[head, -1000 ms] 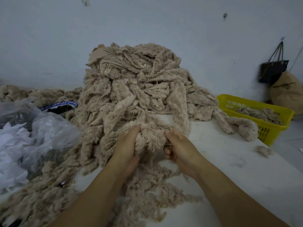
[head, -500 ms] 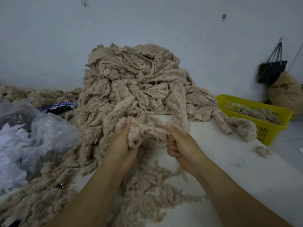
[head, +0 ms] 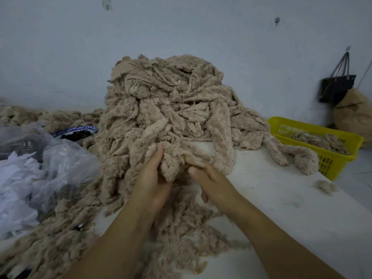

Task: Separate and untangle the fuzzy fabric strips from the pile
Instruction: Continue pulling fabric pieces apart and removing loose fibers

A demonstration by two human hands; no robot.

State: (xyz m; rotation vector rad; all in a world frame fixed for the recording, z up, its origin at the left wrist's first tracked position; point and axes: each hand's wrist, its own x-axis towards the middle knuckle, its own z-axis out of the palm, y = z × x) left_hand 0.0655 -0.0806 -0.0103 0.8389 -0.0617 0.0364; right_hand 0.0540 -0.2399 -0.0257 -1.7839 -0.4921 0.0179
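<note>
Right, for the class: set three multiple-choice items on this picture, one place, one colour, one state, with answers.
1. Where is the basket relative to the fabric pile? A left B right C on top
2. The basket's colour? A yellow B red C green
3. What do the left hand and right hand do? A lie flat B grip a fuzzy strip C hold scissors
Answers: 1 B, it sits at the pile's right; 2 A, its walls are yellow; 3 B, both hands' fingers curl into the strip.
</note>
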